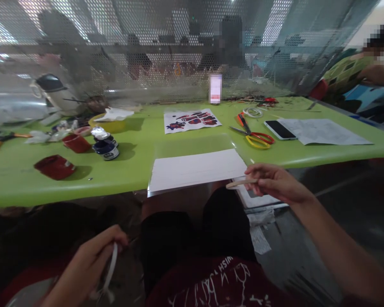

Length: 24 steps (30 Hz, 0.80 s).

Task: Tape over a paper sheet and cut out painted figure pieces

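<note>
My right hand (277,181) is at the table's front edge, its fingers closed on a thin, flat beige stick (240,183). The stick points left, beside the lower right corner of a white paper sheet (195,170). That sheet lies on a clear plastic sheet (195,145) and overhangs the edge slightly. Low on the left, below the tabletop, my left hand (99,251) is closed around a narrow white strip (111,266) that hangs down from the fingers. The strip's lower end is too blurred to make out.
Scissors (246,128) with red and yellow handles, a phone (280,129) and a large paper (326,131) lie to the right. A printed sheet (193,120) sits further back. Red pots (55,166) and dark blue jars (105,149) stand left. Another person (348,76) is at far right.
</note>
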### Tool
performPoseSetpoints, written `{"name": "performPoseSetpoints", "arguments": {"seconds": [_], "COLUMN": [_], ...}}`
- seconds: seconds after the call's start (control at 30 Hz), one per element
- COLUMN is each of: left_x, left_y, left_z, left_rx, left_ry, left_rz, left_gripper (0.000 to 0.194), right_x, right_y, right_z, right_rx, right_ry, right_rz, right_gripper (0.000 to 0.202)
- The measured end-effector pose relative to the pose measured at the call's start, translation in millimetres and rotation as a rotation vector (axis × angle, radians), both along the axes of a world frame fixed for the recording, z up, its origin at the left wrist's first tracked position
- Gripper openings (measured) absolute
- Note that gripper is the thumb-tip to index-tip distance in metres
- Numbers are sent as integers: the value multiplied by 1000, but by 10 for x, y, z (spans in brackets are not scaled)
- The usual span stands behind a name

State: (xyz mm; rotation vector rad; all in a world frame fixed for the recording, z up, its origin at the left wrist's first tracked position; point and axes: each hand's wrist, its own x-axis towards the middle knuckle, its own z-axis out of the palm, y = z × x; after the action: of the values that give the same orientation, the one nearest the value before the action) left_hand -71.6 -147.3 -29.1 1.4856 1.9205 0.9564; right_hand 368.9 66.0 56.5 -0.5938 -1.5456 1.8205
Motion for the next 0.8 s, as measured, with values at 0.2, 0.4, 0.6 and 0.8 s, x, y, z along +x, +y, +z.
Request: {"name": "performPoseSetpoints", "arguments": {"seconds": [0.2, 0.4, 0.6, 0.8], "left_x": [348, 343, 464, 609], "left_y": [125, 63, 16, 57], "left_z": [-71, -421, -538, -561], "left_rx": [-100, -190, -45, 44], "left_ry": [-278, -572, -774, -908], "left_rz": [-28, -9, 157, 364], "left_gripper": [23, 40, 48, 62], "right_x": [-451, -662, -889, -1304], "right_y": [-112, -339, -702, -582], "right_z": [-387, -802, -1283, -1954], "right_rx": [-223, -318, -475, -589], "right_ry": [126, -74, -182, -241], "right_rz": [-104, -118, -41, -182], "right_gripper": [26, 25, 34, 27]}}
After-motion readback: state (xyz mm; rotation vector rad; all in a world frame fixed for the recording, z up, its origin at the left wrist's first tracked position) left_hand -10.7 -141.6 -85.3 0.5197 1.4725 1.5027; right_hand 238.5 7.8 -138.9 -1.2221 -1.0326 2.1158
